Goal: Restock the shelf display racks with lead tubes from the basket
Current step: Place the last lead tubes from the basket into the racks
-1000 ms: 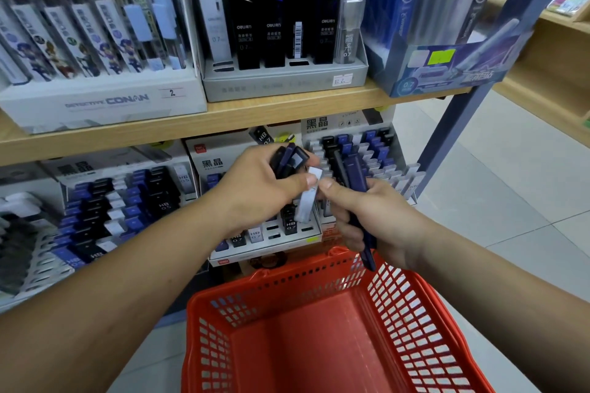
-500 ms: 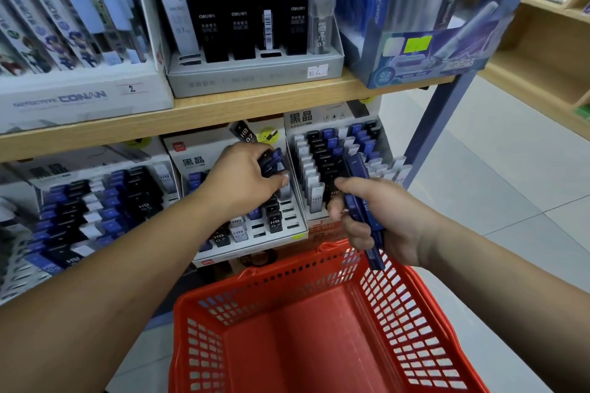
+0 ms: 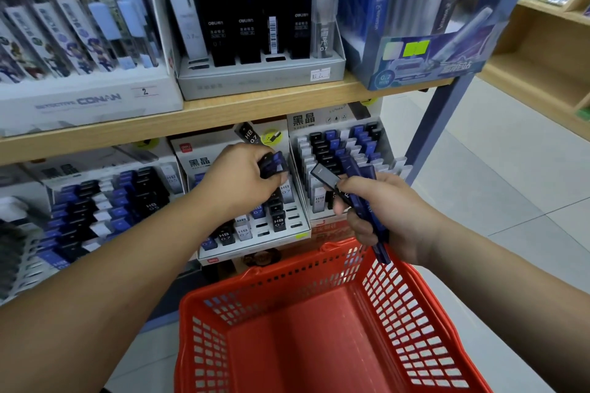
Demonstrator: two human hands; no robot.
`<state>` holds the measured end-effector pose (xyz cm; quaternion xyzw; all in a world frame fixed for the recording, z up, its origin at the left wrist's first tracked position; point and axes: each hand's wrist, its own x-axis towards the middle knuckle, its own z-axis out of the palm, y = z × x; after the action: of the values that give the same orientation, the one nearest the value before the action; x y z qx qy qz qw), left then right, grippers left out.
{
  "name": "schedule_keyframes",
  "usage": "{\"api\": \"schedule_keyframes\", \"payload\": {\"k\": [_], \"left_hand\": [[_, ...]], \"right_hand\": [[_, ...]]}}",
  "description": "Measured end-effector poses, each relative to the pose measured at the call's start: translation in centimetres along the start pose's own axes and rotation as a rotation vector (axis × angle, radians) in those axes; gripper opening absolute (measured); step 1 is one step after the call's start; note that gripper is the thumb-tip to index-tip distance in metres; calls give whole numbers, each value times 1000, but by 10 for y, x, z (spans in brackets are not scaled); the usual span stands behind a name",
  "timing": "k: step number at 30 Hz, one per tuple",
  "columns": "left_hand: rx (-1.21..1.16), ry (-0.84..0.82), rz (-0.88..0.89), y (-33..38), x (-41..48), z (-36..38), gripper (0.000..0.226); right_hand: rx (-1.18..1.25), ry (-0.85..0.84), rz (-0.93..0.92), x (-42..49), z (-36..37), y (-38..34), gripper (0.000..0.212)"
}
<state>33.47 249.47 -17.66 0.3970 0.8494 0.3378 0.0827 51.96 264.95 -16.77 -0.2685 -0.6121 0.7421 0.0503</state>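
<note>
My left hand (image 3: 238,183) grips a small bunch of blue and black lead tubes (image 3: 273,164) over the middle display rack (image 3: 255,239) on the lower shelf. My right hand (image 3: 380,210) holds several dark blue lead tubes (image 3: 367,201) in front of the right rack (image 3: 338,163); one black tube (image 3: 324,176) sticks out to the left between thumb and fingers. The red basket (image 3: 319,329) stands below both hands, and the part of its floor that shows holds nothing.
The left rack (image 3: 105,201) of HB 0.5 tubes fills the lower shelf's left side. The wooden upper shelf (image 3: 223,115) carries pen boxes and a grey rack of tall lead cases (image 3: 258,16). A blue upright post (image 3: 447,99) stands to the right, with tiled floor beyond it.
A white tube that passed between my hands a second ago is gone from them. My left hand went down to the middle rack. My right hand now sticks a black tube out to the left.
</note>
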Motion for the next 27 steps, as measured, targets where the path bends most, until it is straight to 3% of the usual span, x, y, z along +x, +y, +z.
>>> {"api": "schedule_keyframes", "payload": {"k": [4,7,13,16,20,24,27], "left_hand": [[35,-32,4,1,-2,7,39],[49,-47,-8,2,2,6,25],[-307,123,-224,2,-8,-22,8],[-456,-44,-322,7,-21,-29,9],[-622,-336,-430,8,-37,-40,9],[-705,-383,-495,6,-56,-41,15],[-736,-369,-522,4,-68,-39,19]], "right_hand": [[-50,21,-18,2,7,0,9],[-196,28,-71,3,12,1,11],[-543,156,-316,6,13,4,8],[-730,135,-305,12,13,9,20],[-645,120,-286,16,15,11,18],[-605,138,-282,14,17,9,17],[-704,153,-319,13,20,9,23]]}}
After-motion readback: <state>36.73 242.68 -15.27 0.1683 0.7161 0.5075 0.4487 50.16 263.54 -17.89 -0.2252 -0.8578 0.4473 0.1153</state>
